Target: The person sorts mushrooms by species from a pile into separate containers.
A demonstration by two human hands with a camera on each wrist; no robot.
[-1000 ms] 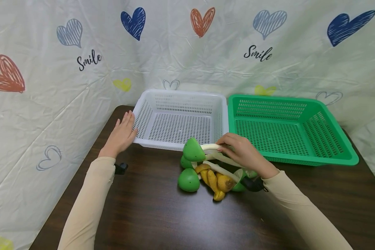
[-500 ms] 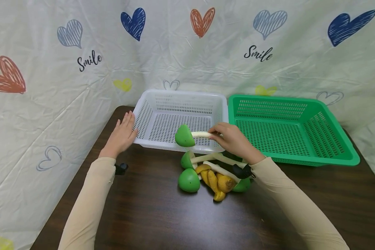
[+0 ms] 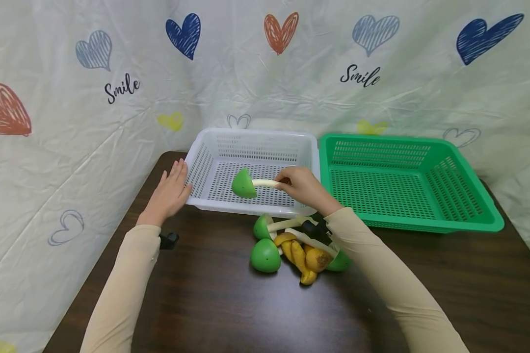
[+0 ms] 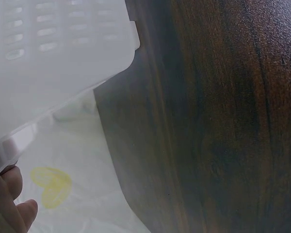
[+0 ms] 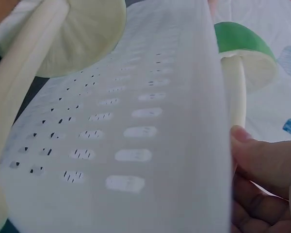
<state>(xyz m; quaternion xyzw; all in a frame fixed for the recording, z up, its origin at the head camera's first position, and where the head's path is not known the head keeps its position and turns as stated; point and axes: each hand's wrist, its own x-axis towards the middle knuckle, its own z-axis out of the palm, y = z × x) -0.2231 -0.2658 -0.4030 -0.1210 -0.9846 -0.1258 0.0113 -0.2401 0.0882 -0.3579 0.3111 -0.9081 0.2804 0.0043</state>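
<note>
A toy mushroom [image 3: 244,184] with a green cap and a white stem is pinched by the stem in my right hand [image 3: 302,186], over the white basket [image 3: 247,207]. The right wrist view shows thumb and fingers on that stem, partly behind the basket wall. My left hand [image 3: 165,193] lies with fairly straight fingers against the basket's left rim. In front of the basket, more green-capped mushrooms [image 3: 265,256] lie in a pile with yellow-brown mushrooms [image 3: 298,255]. My right forearm covers part of the pile.
A green basket [image 3: 424,224] stands to the right of the white one, side by side at the back of the dark wooden table [image 3: 229,314]. Behind both hangs a pale cloth [image 3: 229,83] printed with hearts.
My right hand has lifted the green-capped mushroom off the pile and carried it left and away from me, over the white basket. The left hand stays at the rim.
</note>
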